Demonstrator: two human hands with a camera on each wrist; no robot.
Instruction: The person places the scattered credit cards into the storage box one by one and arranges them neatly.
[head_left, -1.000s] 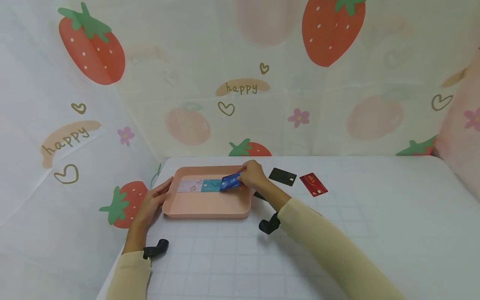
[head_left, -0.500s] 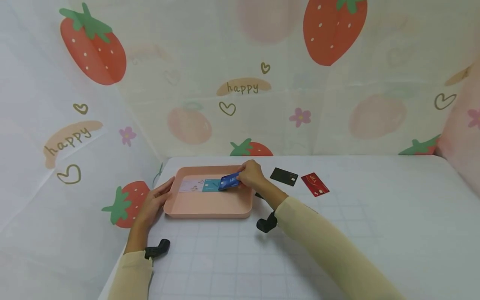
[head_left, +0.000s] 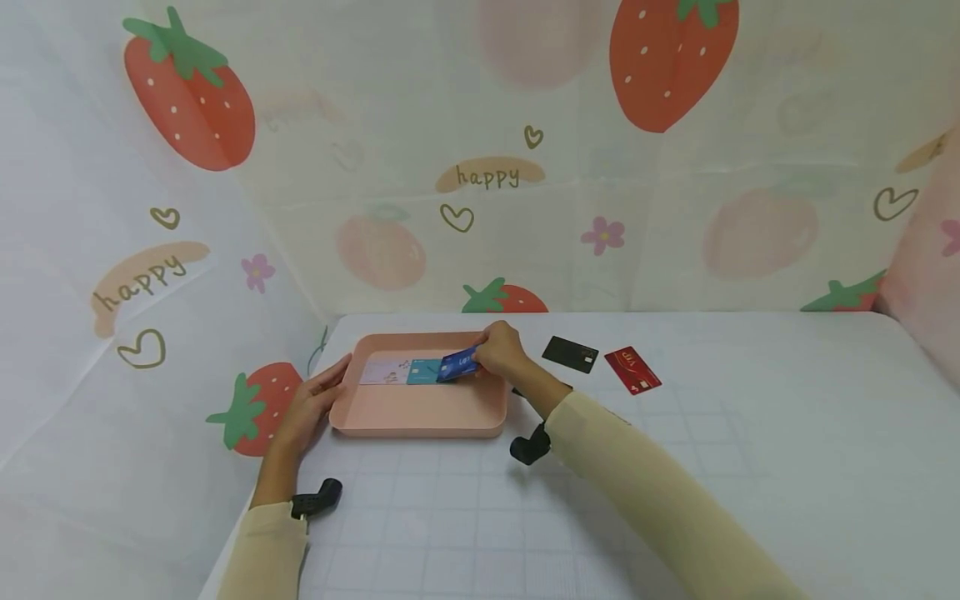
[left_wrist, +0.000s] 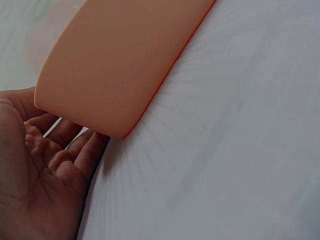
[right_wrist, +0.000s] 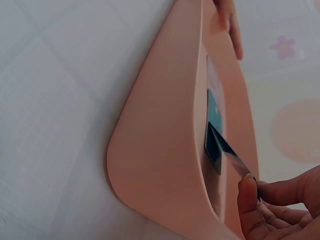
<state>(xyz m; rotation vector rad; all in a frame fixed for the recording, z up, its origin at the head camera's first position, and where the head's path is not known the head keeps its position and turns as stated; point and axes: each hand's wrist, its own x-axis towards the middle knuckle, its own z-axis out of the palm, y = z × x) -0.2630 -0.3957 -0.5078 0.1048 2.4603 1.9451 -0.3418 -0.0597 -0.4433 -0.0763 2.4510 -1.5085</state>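
Observation:
My right hand (head_left: 501,350) pinches a blue VIP card (head_left: 457,364) between thumb and fingers over the pink tray (head_left: 420,417). The card is tilted, its left edge low beside a teal card (head_left: 423,372) that lies in the tray. Left of the teal card lies a pale lilac card (head_left: 384,372). At the tray's left end, my left hand (head_left: 311,408) holds the side, thumb at the rim and fingers along the outside. In the right wrist view, the blue card (right_wrist: 235,155) slants down from my fingertips into the tray.
Right of the tray lie a black card (head_left: 570,354) and a red VIP card (head_left: 633,370). Another dark card (head_left: 518,392) is mostly hidden under my right wrist. A strawberry-print curtain (head_left: 360,167) stands behind the white table (head_left: 750,467).
My right hand has shifted slightly left with the blue card, which now overlaps more of the teal card. My left hand stays at the tray, and the view has shifted slightly.

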